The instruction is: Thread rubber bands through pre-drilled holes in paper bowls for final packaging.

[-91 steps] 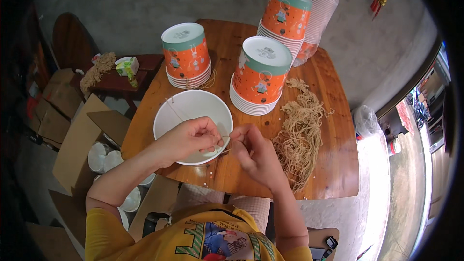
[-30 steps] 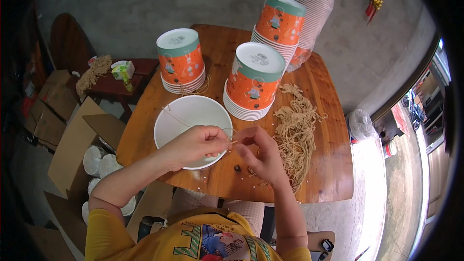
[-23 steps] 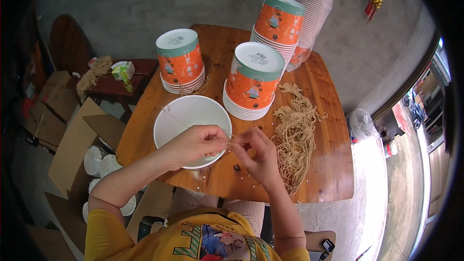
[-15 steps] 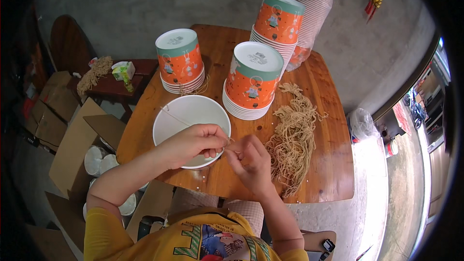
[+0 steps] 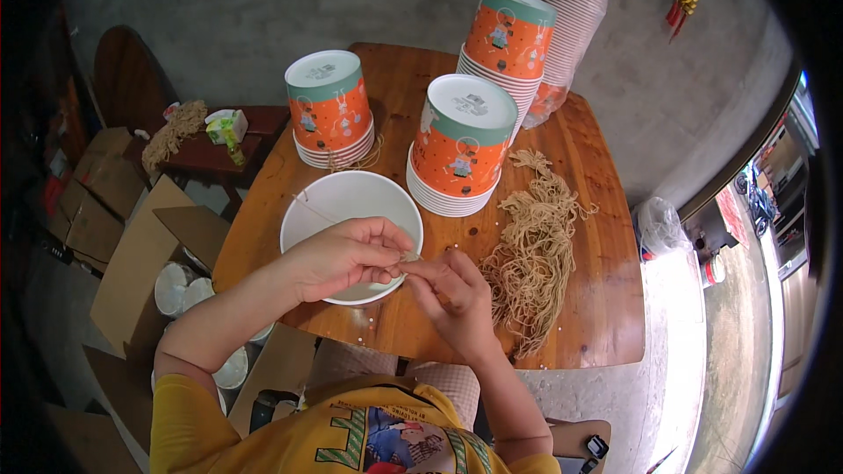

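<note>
Left hand (image 5: pixel 344 256) and right hand (image 5: pixel 452 291) meeting at the near rim of the white bowl (image 5: pixel 332 204), fingers pinched together on a thin string (image 5: pixel 309 207). Pile of tan string (image 5: pixel 532 254) just right, on the tabletop (image 5: pixel 597 316). Stacked orange cups (image 5: pixel 461 145) beyond.

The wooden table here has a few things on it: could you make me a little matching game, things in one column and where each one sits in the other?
Things:
1. white bowl
2. heap of tan string
3. stack of clear lids
4. cardboard boxes

Places:
A. far edge of the wooden table, behind the orange cup stacks
B. on the floor, left of the table
C. under the left hand, at the near edge
D. on the table, right of the right hand

Pairs: 1-C, 2-D, 3-A, 4-B
</note>
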